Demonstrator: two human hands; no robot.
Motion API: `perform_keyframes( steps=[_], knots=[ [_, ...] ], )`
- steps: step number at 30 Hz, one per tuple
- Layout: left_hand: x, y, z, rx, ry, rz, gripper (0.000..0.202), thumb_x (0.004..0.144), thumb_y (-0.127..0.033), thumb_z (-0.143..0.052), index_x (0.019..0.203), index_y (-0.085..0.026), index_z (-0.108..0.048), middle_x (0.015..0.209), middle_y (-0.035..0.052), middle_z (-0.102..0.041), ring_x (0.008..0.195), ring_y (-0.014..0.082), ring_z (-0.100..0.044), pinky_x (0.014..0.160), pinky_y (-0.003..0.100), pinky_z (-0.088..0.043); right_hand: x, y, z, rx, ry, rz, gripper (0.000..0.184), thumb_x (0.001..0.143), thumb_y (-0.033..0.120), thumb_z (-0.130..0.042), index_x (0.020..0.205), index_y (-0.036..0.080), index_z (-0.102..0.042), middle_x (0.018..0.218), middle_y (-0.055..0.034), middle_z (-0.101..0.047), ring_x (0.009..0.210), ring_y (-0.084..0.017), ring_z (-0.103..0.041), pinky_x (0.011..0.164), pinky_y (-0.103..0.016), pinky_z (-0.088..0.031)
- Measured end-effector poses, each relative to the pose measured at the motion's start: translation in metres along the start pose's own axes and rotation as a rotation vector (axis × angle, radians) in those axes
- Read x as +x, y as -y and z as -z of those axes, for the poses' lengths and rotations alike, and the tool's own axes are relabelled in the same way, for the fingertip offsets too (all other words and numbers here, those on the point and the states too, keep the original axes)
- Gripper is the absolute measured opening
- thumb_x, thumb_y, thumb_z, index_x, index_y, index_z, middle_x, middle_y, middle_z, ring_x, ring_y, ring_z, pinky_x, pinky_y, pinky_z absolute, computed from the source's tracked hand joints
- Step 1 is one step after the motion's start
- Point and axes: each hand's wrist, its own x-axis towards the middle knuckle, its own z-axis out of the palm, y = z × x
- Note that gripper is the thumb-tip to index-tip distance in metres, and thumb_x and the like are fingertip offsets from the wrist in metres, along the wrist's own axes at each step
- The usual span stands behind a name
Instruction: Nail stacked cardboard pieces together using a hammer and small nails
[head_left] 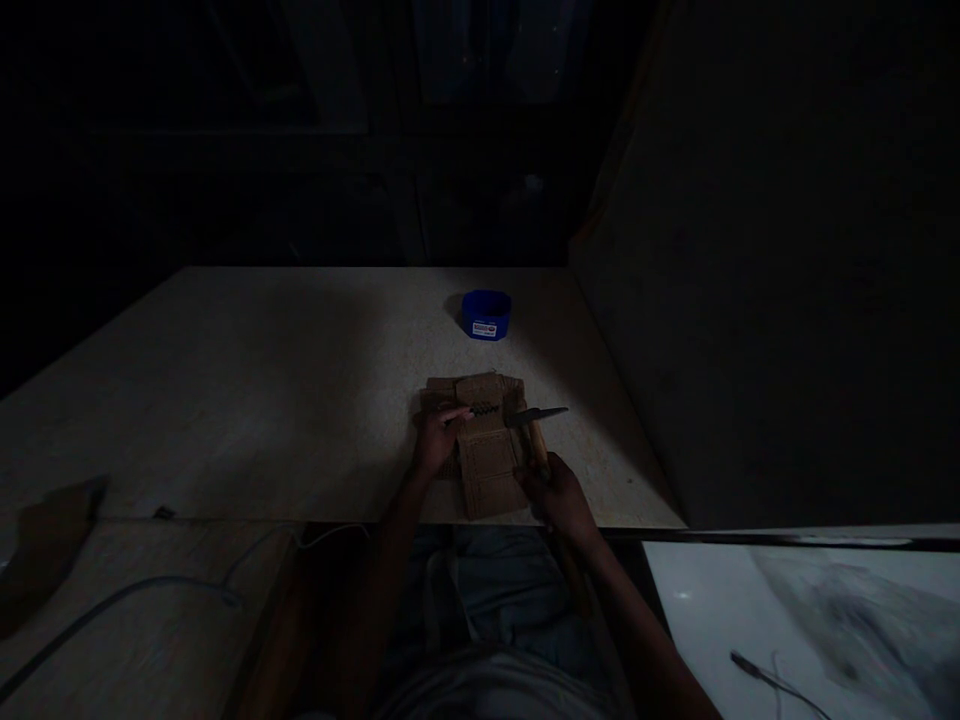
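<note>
My right hand [556, 490] is wrapped round the wooden handle of a hammer [538, 445]. The hammer's dark metal head sits over the right side of a brown stitched fabric or leather piece [491, 475]; whether they touch I cannot tell. From the left, my left hand [436, 438] reaches onto the brown piece. Its fingertips are pinched at the end of a short, dark, coil-like piece [484, 410], which lies across the brown layers. Dim light hides its exact kind. The brown piece lies layered near the table's front edge.
A blue plastic tub [486, 318] with a white label stands farther back on the pale table [300, 380]. A tall panel [765, 300] borders the right. Cables [142, 588] and a brown scrap [52, 540] lie at left. Clear plastic [862, 620] lies on a white surface at lower right.
</note>
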Motion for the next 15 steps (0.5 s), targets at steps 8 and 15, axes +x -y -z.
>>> perform_keyframes(
  steps=[8, 15],
  knots=[
    [-0.0040, 0.0026, 0.0030, 0.095, 0.023, -0.111, 0.020, 0.090, -0.033, -0.064, 0.093, -0.022, -0.080, 0.092, 0.0061, -0.077, 0.090, 0.0205, -0.070, 0.087, 0.036, -0.056, -0.0001, 0.0027, 0.0018, 0.004, 0.004, -0.006, 0.040, 0.077, 0.054, -0.070, 0.093, 0.021, -0.055, 0.064, 0.0043, -0.054, 0.044, -0.010, -0.047, 0.037, -0.020, -0.034],
    [-0.0088, 0.0004, 0.0048, 0.312, 0.034, -0.197, 0.020, 0.092, -0.023, -0.060, 0.095, -0.023, -0.080, 0.097, 0.0054, -0.075, 0.097, 0.0206, -0.068, 0.094, 0.038, -0.051, -0.0010, 0.0080, 0.0072, 0.062, -0.009, 0.043, 0.044, 0.089, 0.063, -0.053, 0.088, 0.020, -0.057, 0.066, 0.0021, -0.054, 0.050, -0.012, -0.046, 0.043, -0.022, -0.035]
  ],
)
